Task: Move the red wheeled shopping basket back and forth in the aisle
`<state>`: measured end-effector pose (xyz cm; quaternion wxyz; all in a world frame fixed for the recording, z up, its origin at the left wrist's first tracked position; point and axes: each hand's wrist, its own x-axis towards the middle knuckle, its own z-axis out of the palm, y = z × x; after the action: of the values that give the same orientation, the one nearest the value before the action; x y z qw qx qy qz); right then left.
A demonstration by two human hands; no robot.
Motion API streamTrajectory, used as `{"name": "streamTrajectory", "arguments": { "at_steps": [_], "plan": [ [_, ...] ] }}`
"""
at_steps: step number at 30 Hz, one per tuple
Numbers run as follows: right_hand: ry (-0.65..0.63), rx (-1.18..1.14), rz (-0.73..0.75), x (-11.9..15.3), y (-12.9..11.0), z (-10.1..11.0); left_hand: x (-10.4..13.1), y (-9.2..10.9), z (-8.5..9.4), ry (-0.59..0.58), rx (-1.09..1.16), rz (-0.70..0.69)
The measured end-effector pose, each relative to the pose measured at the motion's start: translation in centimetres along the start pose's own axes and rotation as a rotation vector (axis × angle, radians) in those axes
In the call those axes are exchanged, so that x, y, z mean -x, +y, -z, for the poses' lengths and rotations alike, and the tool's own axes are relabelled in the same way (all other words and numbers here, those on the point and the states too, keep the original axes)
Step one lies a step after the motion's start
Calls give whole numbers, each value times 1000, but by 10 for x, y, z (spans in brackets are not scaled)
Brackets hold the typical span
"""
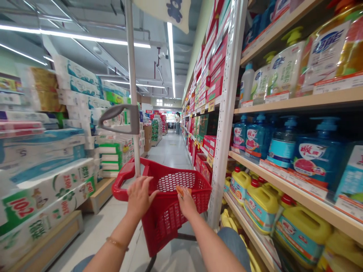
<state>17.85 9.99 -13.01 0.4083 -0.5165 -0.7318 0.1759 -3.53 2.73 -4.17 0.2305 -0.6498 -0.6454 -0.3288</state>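
Observation:
A red plastic shopping cart with perforated sides stands in front of me. A grey handle is fixed to an upright metal pole that rises at the cart's left. My left hand is at the cart's near left rim, fingers apart, with nothing seen in it. My right hand is over the cart's near side, its fingers closed round a small orange item. Most of that item is hidden by the fingers.
Shelves with blue pump bottles and yellow jugs line the right side. Stacked paper packs stand at the left. A tiled aisle runs ahead, with a person far off.

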Motion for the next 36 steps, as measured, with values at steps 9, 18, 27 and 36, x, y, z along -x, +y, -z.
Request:
{"name": "streamTrajectory", "arguments": {
  "at_steps": [9,18,27,36],
  "plan": [
    [-12,27,-48,-3,-15,-15,-8,-51,19,-318,-199,14],
    [-91,-194,211,10,-92,-32,-17,-13,27,-380,-239,-7],
    [-9,-170,61,-10,-40,-3,-15,-26,22,-206,-66,-179],
    [111,-133,248,7,-67,0,-4,18,14,-76,-51,-122]
  ]
}}
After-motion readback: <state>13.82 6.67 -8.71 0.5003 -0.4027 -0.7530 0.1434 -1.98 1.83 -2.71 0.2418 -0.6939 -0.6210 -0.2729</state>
